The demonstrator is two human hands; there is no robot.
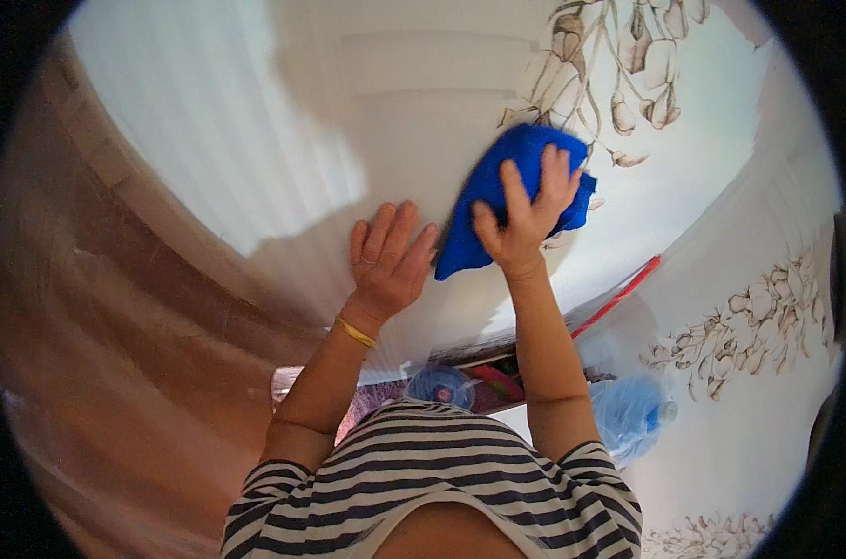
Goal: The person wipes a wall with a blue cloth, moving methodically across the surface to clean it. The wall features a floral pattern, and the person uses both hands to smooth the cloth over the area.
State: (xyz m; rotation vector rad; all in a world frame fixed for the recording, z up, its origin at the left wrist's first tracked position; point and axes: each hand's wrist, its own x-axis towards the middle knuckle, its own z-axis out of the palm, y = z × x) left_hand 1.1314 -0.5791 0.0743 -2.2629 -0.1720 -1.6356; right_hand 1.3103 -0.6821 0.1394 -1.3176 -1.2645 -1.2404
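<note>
A blue cloth (489,182) lies pressed against a pale surface (409,154) printed with brown flowers. My right hand (531,209) is on top of the cloth with its fingers spread, holding it against that surface. Part of the cloth is hidden under the palm and fingers. To the left of the cloth, my left hand (393,269) rests palm-down on the pale surface and holds nothing. Its fingers are apart, and a ring and a yellow wristband show on it. The cloth's lower left corner is close to the left fingertips.
Brown fabric, apparently a curtain (136,300), hangs along the left. A thin red rod (615,297) slants near my right forearm. Close to my body are a large clear plastic bottle (625,419) and a round bluish plastic container (441,388). Another flower-printed surface (716,447) is on the right.
</note>
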